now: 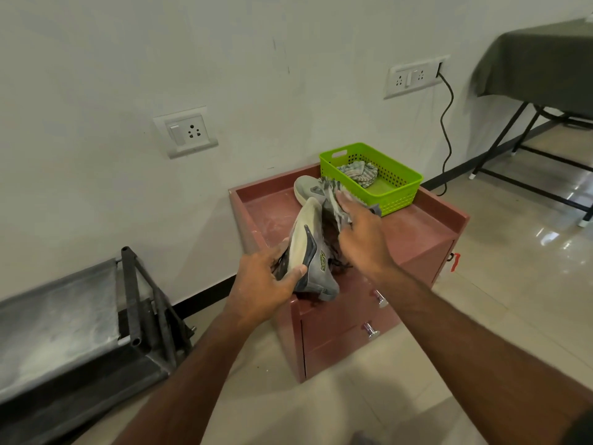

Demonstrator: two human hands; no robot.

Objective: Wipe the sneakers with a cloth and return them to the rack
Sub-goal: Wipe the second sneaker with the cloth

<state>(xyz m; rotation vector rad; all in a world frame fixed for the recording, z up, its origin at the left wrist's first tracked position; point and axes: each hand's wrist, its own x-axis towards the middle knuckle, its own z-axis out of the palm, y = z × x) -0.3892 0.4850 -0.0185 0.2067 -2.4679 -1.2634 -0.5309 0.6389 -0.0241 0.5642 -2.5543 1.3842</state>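
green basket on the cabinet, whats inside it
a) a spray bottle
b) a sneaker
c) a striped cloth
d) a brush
c: a crumpled striped cloth lies in the green basket; both sneakers are outside it, one held in the left hand, the other sneaker resting on the cabinet top.
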